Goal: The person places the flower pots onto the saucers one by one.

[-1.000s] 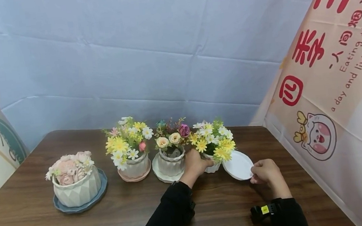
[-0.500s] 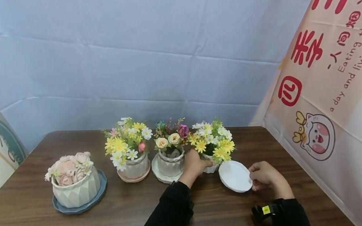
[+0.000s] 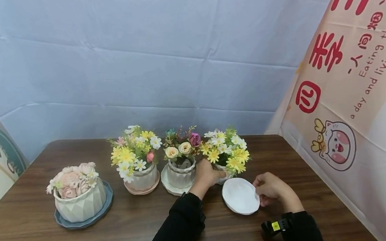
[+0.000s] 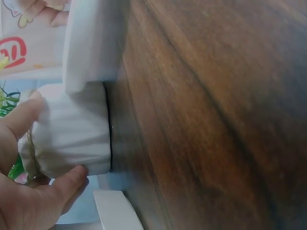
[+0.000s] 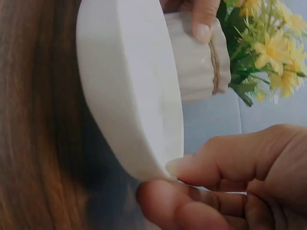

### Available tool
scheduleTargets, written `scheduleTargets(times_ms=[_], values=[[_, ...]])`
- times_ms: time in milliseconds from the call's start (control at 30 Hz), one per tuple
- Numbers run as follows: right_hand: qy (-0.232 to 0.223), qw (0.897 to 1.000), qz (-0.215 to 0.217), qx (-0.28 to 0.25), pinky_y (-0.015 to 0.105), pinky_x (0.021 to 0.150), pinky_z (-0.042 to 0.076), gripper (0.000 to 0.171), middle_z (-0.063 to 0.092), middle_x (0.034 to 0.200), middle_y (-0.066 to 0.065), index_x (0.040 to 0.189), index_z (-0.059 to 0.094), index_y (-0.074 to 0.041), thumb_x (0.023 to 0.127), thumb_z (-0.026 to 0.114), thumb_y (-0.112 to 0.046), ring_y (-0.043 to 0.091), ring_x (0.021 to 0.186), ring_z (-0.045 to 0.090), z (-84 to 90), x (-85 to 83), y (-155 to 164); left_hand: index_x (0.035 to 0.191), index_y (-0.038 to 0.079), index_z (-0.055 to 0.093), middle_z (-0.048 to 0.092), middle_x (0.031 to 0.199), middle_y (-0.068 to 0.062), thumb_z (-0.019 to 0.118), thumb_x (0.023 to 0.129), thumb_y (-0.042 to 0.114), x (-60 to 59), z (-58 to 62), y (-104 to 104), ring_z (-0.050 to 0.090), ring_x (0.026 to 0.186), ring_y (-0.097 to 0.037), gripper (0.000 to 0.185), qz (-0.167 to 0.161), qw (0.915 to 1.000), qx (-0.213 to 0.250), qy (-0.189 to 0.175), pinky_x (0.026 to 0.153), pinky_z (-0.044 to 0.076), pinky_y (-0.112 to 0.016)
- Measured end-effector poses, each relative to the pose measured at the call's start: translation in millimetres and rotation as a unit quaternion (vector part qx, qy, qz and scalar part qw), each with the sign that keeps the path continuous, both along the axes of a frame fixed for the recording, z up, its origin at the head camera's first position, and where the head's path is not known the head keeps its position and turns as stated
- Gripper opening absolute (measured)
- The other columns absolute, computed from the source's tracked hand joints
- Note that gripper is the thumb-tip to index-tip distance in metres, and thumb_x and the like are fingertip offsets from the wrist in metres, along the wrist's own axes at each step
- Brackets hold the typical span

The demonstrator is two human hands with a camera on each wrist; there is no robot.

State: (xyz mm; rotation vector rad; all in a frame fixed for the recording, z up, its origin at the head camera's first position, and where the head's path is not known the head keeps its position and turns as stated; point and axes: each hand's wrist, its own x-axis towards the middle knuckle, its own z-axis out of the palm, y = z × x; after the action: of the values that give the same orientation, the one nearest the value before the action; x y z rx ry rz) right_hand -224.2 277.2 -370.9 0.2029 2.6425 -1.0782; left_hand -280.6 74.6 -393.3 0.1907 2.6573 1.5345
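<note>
My left hand (image 3: 206, 175) grips a small white flowerpot (image 4: 72, 129) with yellow and white daisies (image 3: 229, 150); the left wrist view shows its thumb and fingers on opposite sides of the pot. Between thumb and fingers, my right hand (image 3: 271, 188) pinches the right rim of a white saucer (image 3: 240, 196). That saucer is in front of the daisy pot and hides part of its base in the head view. Close up in the right wrist view, the saucer (image 5: 115, 72) stands before the pot (image 5: 194, 72), which has twine round its neck. Whether the saucer touches the table cannot be told.
Left of my left hand, a pot with roses (image 3: 182, 172) stands on a white saucer (image 3: 169, 188). Further left are a daisy pot (image 3: 143, 178) on a pink saucer (image 3: 138, 191) and a wide pot (image 3: 80, 205) on a blue saucer (image 3: 109, 200). Cloths hang around the wooden table (image 3: 126, 227).
The white saucer has moved left and nearer to me, from beside the daisy pot to in front of it, with my right hand following. My left hand keeps its place on the pot.
</note>
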Motion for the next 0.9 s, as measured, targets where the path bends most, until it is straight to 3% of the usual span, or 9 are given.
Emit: scheduleTargets(times_ms=[367, 900], values=[[-0.008, 0.999, 0.032, 0.015, 0.028, 0.042, 0.049, 0.017, 0.055, 0.055, 0.013, 0.09, 0.061, 0.0, 0.077, 0.052, 0.008, 0.018, 0.044, 0.056, -0.4, -0.7, -19, 0.055, 0.012, 0.041, 0.036, 0.055, 0.0, 0.079, 0.073, 0.022, -0.5, 0.1, -1, 0.037, 0.047, -0.015, 0.043, -0.01, 0.9999, 0.001, -0.009, 0.045, 0.031, -0.027], [-0.018, 0.998, 0.056, 0.017, 0.03, 0.043, 0.05, 0.015, 0.058, 0.056, 0.014, 0.089, 0.06, -0.001, 0.078, 0.054, 0.008, 0.019, 0.045, 0.059, -8.9, -3.2, -36, 0.058, 0.011, 0.044, 0.043, 0.059, -0.003, 0.079, 0.073, 0.019, 1.3, 0.3, -3, 0.04, 0.048, -0.015, 0.038, -0.02, 0.9996, 0.02, 0.001, 0.044, 0.034, -0.028]])
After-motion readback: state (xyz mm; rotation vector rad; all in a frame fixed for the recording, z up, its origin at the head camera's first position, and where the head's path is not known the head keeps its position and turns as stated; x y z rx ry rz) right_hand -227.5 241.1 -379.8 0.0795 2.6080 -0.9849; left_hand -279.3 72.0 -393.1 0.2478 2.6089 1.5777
